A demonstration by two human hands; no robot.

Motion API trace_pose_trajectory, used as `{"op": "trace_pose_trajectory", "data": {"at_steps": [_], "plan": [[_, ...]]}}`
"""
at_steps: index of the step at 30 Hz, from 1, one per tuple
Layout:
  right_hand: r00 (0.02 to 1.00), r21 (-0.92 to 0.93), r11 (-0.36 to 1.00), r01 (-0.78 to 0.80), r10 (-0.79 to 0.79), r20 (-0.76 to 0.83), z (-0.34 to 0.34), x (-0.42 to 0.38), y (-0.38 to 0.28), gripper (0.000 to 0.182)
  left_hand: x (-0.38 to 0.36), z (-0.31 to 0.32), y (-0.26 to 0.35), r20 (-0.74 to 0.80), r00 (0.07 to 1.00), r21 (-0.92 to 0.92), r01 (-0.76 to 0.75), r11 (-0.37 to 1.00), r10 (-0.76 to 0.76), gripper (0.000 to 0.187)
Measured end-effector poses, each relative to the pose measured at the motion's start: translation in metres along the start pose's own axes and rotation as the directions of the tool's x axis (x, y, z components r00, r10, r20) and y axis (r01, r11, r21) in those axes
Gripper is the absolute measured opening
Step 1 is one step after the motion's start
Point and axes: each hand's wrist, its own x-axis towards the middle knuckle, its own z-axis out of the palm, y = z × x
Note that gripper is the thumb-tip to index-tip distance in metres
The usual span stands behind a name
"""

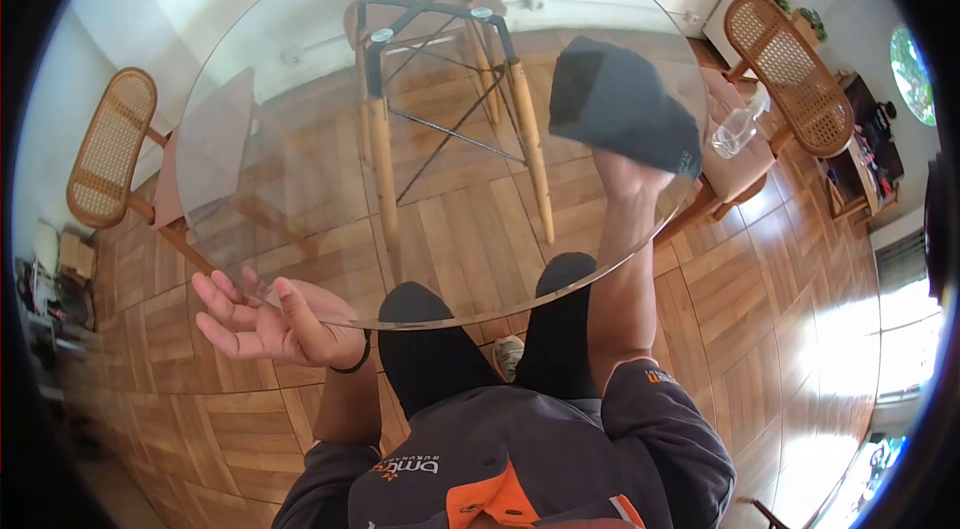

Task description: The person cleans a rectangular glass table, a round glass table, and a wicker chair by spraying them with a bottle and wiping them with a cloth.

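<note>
A round clear glass tabletop (pixel 330 229) spreads across the middle of the view, over a base with wooden legs (pixel 383 169) and black metal braces. My left hand (pixel 275 321) is at the near left rim of the glass, palm upward, fingers spread and thumb raised. A dark grey cloth (pixel 610 94) overlaps the right part of the glass. My right hand (pixel 632 177) holds this cloth, which covers its fingers; only the wrist and heel of the hand show. Round pads (pixel 382 36) top the base under the glass.
Chairs with woven cane backs stand at the left (pixel 112 149), the right (pixel 788 74) and the far side. On the right chair's pink seat is a clear spray bottle (pixel 738 132). A wooden shelf (pixel 858 164) stands farther right. Parquet floor (pixel 740 299) lies below.
</note>
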Motion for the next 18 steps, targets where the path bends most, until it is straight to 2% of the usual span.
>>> {"op": "trace_pose_trajectory", "data": {"at_steps": [3, 5, 8, 11, 15, 18], "plan": [[0.999, -0.08, 0.997, 0.006, -0.009, -0.04, -0.012, 0.024, 0.018, 0.047, 0.004, -0.001, -0.001, 0.015, 0.999, 0.073, -0.034, 0.997, 0.033, 0.079], [0.985, -0.091, 0.994, -0.055, 0.039, -0.167, -0.018, 0.016, 0.048, 0.053, 0.002, 0.0, 0.003, 0.006, 0.999, 0.157, -0.044, 0.987, 0.043, 0.078], [0.937, 0.145, 0.953, -0.266, 0.291, -0.195, -0.026, -0.033, 0.103, 0.052, 0.001, 0.003, 0.01, -0.024, 0.999, 0.251, -0.018, 0.968, 0.025, 0.078], [0.839, 0.243, 0.881, -0.407, 0.465, -0.282, -0.006, -0.088, 0.095, 0.053, 0.0, 0.0, 0.009, -0.078, 0.996, 0.253, 0.05, 0.966, -0.031, 0.076], [0.823, 0.157, 0.905, -0.395, 0.425, -0.376, 0.024, -0.095, 0.048, 0.055, -0.002, -0.001, 0.009, -0.208, 0.961, 0.189, 0.224, 0.956, -0.184, 0.06], [0.862, 0.088, 0.947, -0.31, 0.319, -0.395, 0.039, -0.067, 0.021, 0.056, 0.006, -0.011, -0.002, -0.314, 0.875, 0.125, 0.422, 0.898, -0.367, 0.055]]}}
